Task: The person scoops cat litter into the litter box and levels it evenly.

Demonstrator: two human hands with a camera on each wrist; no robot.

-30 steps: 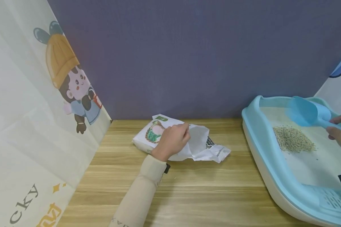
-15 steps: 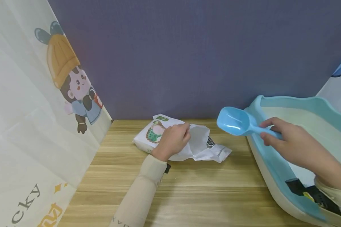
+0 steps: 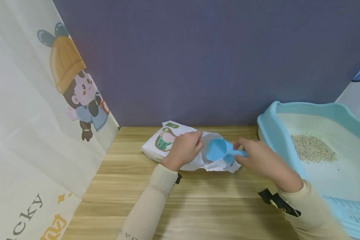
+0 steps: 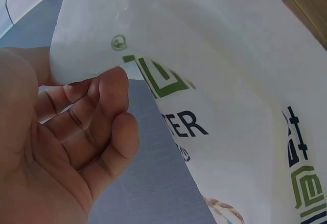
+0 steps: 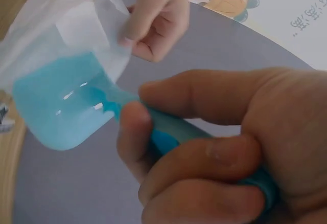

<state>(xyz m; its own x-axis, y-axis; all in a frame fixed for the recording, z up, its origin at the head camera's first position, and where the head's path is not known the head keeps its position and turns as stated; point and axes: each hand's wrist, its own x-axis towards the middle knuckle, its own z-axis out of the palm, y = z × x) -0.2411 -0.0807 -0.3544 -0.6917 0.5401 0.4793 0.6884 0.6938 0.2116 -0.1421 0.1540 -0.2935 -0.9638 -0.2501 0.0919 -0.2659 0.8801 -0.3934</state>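
A white printed paper-like bag lies on its side on the wooden table, its torn mouth facing right. My left hand pinches the upper edge of that mouth. In the left wrist view, thumb and fingers of the left hand hold the lifted edge of the bag. My right hand grips the handle of a light-blue scoop, whose bowl sits at the bag's opening. In the right wrist view, the scoop's bowl looks empty, and the fingers of the right hand curl round the handle.
On the right stands a litter box with a blue rim and white base. A small heap of beige pellets lies inside it. A dark wall panel rises behind the table, and a printed white sheet borders the left.
From over the litter box, my right hand has carried the scoop left to the mouth of the bag. My left hand keeps its hold on the bag, barely moving.
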